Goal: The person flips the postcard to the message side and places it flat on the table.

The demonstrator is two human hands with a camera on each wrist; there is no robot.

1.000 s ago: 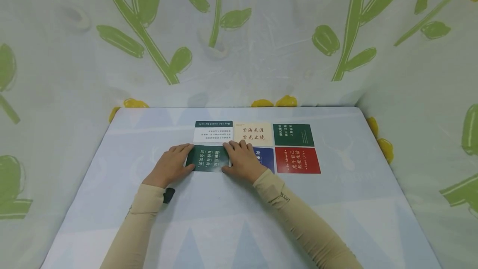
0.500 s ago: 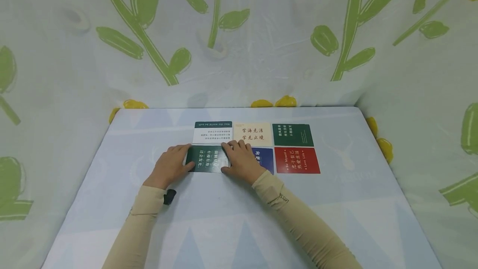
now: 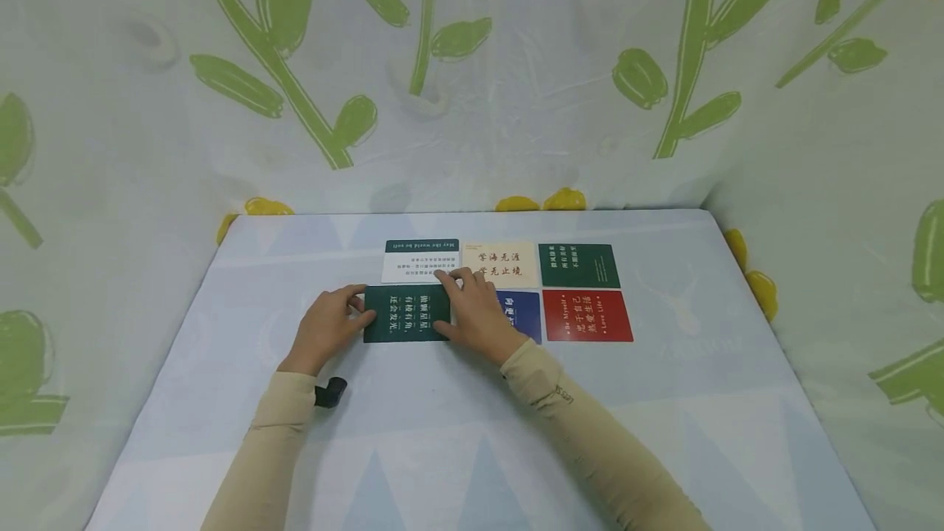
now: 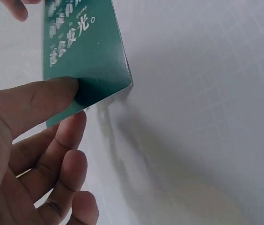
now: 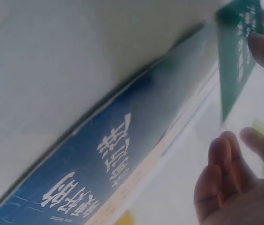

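A dark green card [image 3: 401, 326] with white vertical writing lies between both hands. My left hand [image 3: 324, 328] pinches its left end, thumb on the face and fingertips behind the edge in the left wrist view. At the opposite end, my right hand [image 3: 483, 319] has its thumb over the card's edge. Its other fingers are spread apart from the card in the right wrist view. Partly under the right hand is a blue card [image 3: 527, 318]. Just behind the held card lies a white card with a green band [image 3: 413, 262].
A cream card [image 3: 500, 259], a second green card [image 3: 578, 266] and a red card [image 3: 587, 316] lie flat in a close grid to the right. They rest on a pale blue and white tabletop [image 3: 472, 416]. A flower-patterned cloth [image 3: 531, 105] surrounds the table.
The dark green card has shifted slightly left with my left hand, which now pinches its end. My right hand's fingers have spread and come off the card's far corner.
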